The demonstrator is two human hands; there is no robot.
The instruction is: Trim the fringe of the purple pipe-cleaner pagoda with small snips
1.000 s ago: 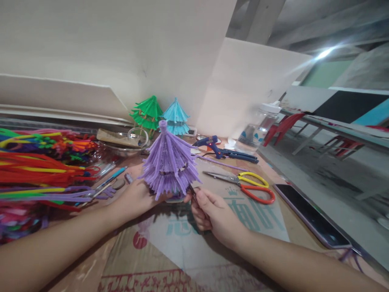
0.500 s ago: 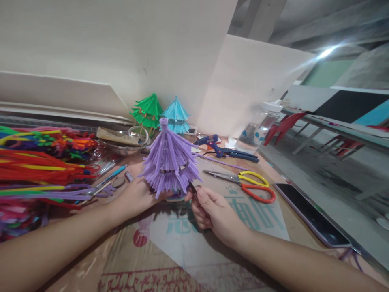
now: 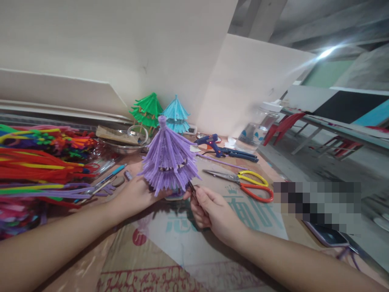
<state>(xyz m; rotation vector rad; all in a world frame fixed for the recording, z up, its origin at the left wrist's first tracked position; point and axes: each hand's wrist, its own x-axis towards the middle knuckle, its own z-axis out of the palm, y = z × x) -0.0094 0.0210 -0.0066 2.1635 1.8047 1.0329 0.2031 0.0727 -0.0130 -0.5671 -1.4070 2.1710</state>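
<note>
A purple two-tiered pipe-cleaner pavilion (image 3: 168, 154) stands upright in front of me, above a cardboard-covered table. My left hand (image 3: 141, 190) grips it low on its left side; its fingers are mostly hidden behind the fringed lower roof. My right hand (image 3: 209, 207) is closed around slim dark tweezers (image 3: 192, 190), whose tip goes in under the right edge of that roof. Just to the right lie scissors (image 3: 238, 178) with one yellow and one orange handle.
Bundles of coloured pipe cleaners (image 3: 36, 164) cover the left side. Behind are a metal bowl (image 3: 121, 148), green (image 3: 148, 109) and blue (image 3: 176, 113) pavilions, a glue gun (image 3: 209, 141), pliers (image 3: 240, 155) and a plastic jar (image 3: 261, 125). A phone (image 3: 328, 235), partly pixelated, lies at the right edge.
The purple pavilion has shifted very slightly up and to the left. Both hands keep nearly the same grip, and the tweezers stay at the lower roof. Pixelation now covers part of the phone.
</note>
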